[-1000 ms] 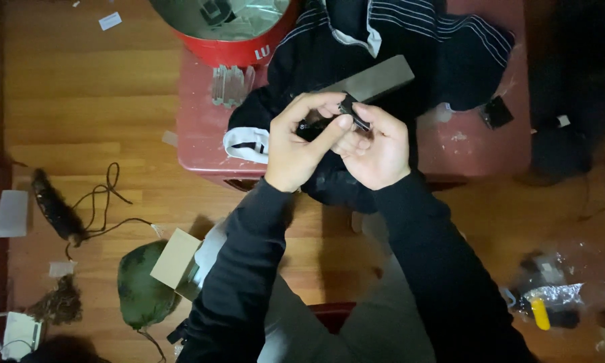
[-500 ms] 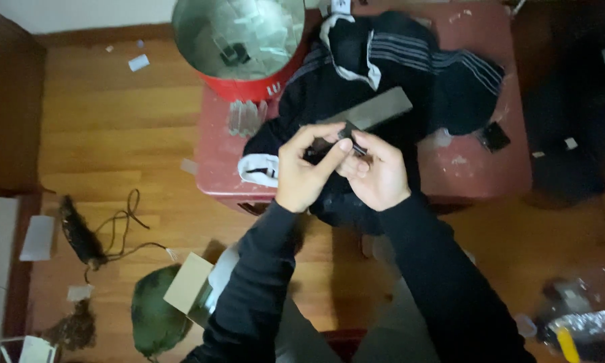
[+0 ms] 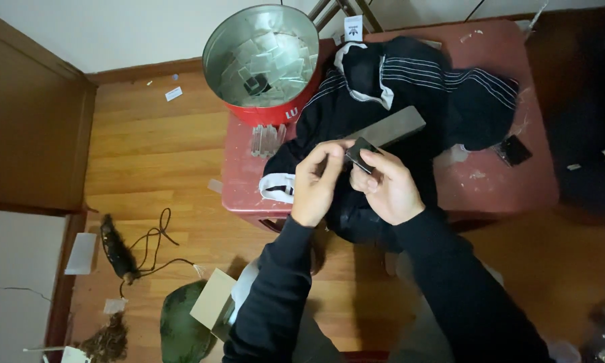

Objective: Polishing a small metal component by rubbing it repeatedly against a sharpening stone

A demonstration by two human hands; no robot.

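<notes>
Both hands (image 3: 353,178) pinch a small dark chip (image 3: 361,153) together, lifting it clear of the jacket (image 3: 410,87) on the desk (image 3: 517,181) for a close look

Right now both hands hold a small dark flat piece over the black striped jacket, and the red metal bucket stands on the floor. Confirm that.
Wrong on the red metal bucket: the head view shows it standing on the red table, at its far left corner. The rest holds.
</notes>
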